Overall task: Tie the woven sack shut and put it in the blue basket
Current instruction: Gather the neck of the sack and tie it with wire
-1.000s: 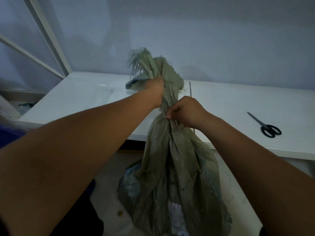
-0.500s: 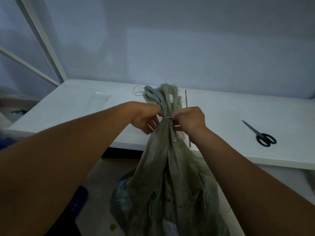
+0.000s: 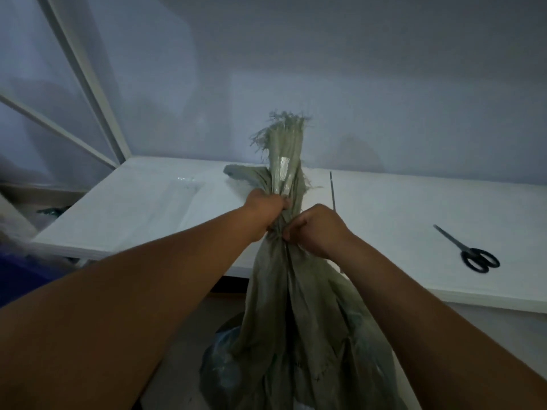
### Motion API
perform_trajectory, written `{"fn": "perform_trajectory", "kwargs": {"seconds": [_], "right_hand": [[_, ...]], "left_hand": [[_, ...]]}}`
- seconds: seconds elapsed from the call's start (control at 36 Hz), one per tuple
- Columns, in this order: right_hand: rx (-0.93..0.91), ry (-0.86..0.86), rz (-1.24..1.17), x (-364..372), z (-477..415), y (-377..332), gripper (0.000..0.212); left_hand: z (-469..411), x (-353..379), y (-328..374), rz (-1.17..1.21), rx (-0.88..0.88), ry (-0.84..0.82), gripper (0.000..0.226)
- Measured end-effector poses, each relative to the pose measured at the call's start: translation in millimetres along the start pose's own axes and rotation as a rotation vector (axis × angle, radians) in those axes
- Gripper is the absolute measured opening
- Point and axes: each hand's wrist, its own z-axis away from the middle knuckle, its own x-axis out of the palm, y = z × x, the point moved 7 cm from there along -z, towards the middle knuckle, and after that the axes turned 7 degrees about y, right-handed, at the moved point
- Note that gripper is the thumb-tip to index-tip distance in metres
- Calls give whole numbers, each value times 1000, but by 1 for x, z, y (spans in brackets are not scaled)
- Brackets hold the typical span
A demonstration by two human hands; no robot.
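The woven sack (image 3: 296, 321) is held upright in front of the white table (image 3: 142, 208). Its body hangs toward the floor, its long axis runs close to vertical, and the frayed mouth (image 3: 285, 128) stands above the hands. The gathered neck is gripped from both sides. The left hand (image 3: 266, 213) is curled round it from the left, a little higher, and the right hand (image 3: 318, 229) is closed on it from the right, a little lower, pinching the cloth where the bunch is narrowest. Only the bunched fabric lies between the two hands. Whether a cord or tie is already passed round the neck cannot be told. A thin strip (image 3: 332, 190) lies on the table just beyond the right hand, and the scissors (image 3: 476, 255) lie well apart to the right. A dark blue shape (image 3: 17, 279) is seen at the left edge, but it cannot be confirmed as the basket. The tying step is judged to be in hand and not finished. Any binding must be drawn across the sack's vertical axis at the pinch point, and the right hand is the nearer one to the strip.
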Motion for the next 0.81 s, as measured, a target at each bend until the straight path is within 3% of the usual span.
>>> {"fn": "perform_trajectory", "kwargs": {"seconds": [0.08,0.17,0.28,0.36,0.64,0.81], "right_hand": [[49,-32,-12,4,-3,3,26],[15,-26,-50,0,0,5,18],[-90,74,-153,-14,2,6,16],[-190,157,-158,-20,3,0,14],[-309,238,-117,-26,8,-12,13],[-282,239,-155,-24,2,-6,12]], "left_hand": [[0,-1,-1,63,30,40,47],[1,-2,4,15,132,90,39],[11,-5,28,-177,418,58,29],[12,-6,34,-344,501,38,34],[5,-10,38,-571,554,65,41],[3,-11,37,-521,488,81,44]]}}
